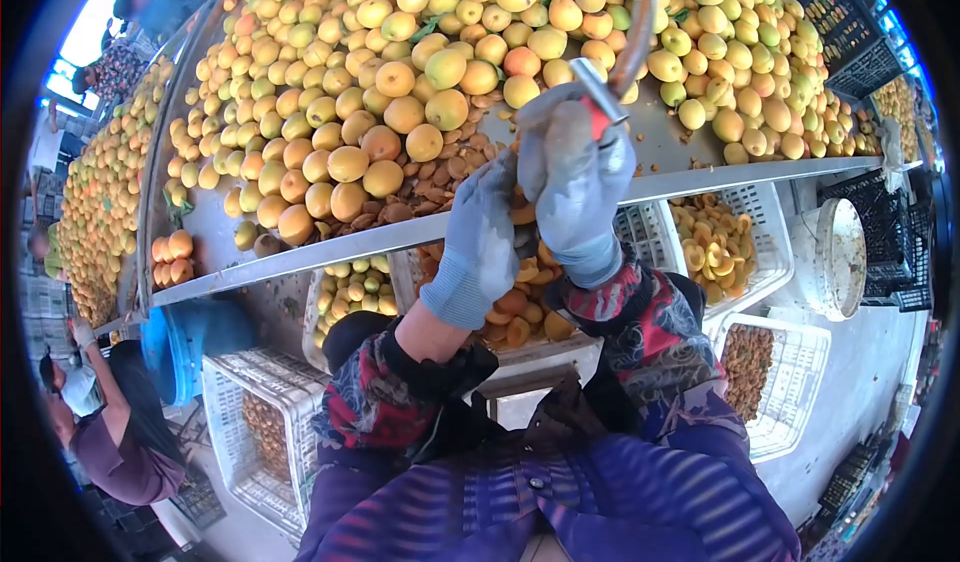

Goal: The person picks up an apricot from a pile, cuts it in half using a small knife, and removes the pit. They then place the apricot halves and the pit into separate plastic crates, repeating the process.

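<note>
My right hand [578,177], in a grey-blue glove, is closed around a small tool with a flat metal piece [598,90] and a red part. Beside it, at the metal table's front edge [400,237], my gloved left hand [480,227] has its fingers bent together, touching or nearly touching the right. What the left fingers hold, if anything, is hidden. Whole apricots [350,162] are heaped on the table beyond both hands. Brown pits [440,177] lie just left of them. Under my wrists, halved apricots [520,312] fill a container.
White crates stand around my legs: one with halved apricots [715,247], one with pits [748,362], another with pits [265,432]. A blue barrel [190,347] and a white bucket [840,259] flank them. Another person [120,432] works at left. A brown curved strip [635,32] rises above my right hand.
</note>
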The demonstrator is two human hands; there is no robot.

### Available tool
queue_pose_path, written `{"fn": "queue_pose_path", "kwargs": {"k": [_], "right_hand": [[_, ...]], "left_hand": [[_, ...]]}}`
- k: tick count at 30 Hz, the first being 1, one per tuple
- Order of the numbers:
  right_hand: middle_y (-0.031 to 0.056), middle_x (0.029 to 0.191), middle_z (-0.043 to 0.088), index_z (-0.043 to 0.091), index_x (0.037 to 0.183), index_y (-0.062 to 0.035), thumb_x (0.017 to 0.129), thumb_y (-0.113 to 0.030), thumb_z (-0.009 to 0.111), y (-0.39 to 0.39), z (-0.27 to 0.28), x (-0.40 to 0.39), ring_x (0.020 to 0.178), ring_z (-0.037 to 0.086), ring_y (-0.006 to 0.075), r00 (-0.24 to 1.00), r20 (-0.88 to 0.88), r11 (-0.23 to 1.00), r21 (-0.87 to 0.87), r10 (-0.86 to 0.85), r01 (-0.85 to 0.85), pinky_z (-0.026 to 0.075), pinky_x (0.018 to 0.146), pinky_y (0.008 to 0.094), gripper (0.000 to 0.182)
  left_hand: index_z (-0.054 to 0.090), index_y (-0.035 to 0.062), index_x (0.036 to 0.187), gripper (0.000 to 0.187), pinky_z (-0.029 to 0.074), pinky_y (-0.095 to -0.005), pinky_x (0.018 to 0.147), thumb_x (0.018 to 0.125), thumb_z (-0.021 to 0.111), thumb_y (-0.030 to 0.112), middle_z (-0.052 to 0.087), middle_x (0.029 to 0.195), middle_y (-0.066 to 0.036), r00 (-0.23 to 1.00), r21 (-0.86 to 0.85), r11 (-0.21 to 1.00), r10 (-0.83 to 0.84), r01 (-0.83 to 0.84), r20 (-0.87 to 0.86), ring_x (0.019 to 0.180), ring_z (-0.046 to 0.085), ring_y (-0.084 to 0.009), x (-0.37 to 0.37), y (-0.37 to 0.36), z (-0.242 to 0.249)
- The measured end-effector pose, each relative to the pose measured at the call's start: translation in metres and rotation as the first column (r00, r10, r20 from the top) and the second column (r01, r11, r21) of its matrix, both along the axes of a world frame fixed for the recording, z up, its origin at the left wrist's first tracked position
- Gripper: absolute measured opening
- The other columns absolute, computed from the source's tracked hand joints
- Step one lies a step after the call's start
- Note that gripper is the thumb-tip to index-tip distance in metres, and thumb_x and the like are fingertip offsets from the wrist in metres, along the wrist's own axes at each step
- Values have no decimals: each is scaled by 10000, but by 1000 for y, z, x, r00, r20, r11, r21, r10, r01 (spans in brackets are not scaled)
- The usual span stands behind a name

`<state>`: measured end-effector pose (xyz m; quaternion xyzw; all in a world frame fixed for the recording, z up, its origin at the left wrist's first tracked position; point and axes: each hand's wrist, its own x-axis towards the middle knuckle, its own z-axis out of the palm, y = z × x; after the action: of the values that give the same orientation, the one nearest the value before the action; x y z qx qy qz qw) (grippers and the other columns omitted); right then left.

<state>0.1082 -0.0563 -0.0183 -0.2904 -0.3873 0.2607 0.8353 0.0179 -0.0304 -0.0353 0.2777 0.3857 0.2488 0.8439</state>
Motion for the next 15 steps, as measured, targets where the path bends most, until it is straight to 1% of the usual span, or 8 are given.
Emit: {"fn": "queue_pose_path", "kwargs": {"k": [1,2,5,7,9,10,12,15], "right_hand": [[-15,704,523,534,929,2,930,-161,569,0,-1,0,557,424,5,999,41,1000,-8,4,-4,321,473,168,167],[-8,705,529,531,931,3,948,-187,543,0,-2,4,513,423,12,995,51,996,24,83,-84,318,447,172,191],[10,692,541,535,937,2,953,-229,540,-2,-2,8,461,412,22,1000,16,1000,9,-12,12,310,411,180,232],[31,657,548,543,952,-1,954,-246,537,-8,8,3,418,400,30,999,25,1000,-21,23,-23,306,390,190,245],[-26,461,378,531,895,-14,979,-457,400,-10,21,-5,362,308,72,973,94,967,-124,-212,223,249,364,236,470],[-33,459,348,521,888,-30,967,-505,388,-10,16,1,361,285,72,998,18,997,-31,-67,67,262,364,241,500],[-33,460,342,520,885,-32,963,-518,385,-12,22,11,362,279,71,996,41,996,-49,-76,78,264,365,241,511],[-25,460,340,516,884,-32,958,-536,378,-11,23,12,364,279,77,991,77,992,-64,-106,111,273,366,241,528]], "left_hand": [[536,145,911,165,471,-238,514,954,443,274,523,722,42,1000,-2,1000,0,0,-1,559,542,-90,1,-2,6],[532,152,901,179,438,-226,481,959,435,291,503,698,46,999,-35,999,-15,13,-38,524,509,-88,2,-2,12],[523,159,885,215,372,-212,428,967,422,331,502,687,45,997,-57,997,-46,43,-68,470,456,-84,-2,-1,15],[517,160,879,237,340,-211,407,970,416,354,519,699,42,996,-43,996,-74,72,-55,452,436,-82,-4,0,15],[504,142,870,311,286,-217,388,968,425,427,521,681,13,992,-41,992,-120,121,25,427,404,-86,-6,1,18],[504,142,870,311,286,-217,388,968,425,427,521,681,13,992,-41,992,-120,121,26,427,404,-86,-5,-1,22],[500,123,872,365,282,-215,391,960,438,472,513,658,-17,993,6,999,-49,50,-104,431,397,-91,-3,-8,35],[502,113,882,401,291,-215,393,952,441,503,498,638,-36,994,83,991,-107,109,-26,439,413,-100,-5,-8,30]]}}
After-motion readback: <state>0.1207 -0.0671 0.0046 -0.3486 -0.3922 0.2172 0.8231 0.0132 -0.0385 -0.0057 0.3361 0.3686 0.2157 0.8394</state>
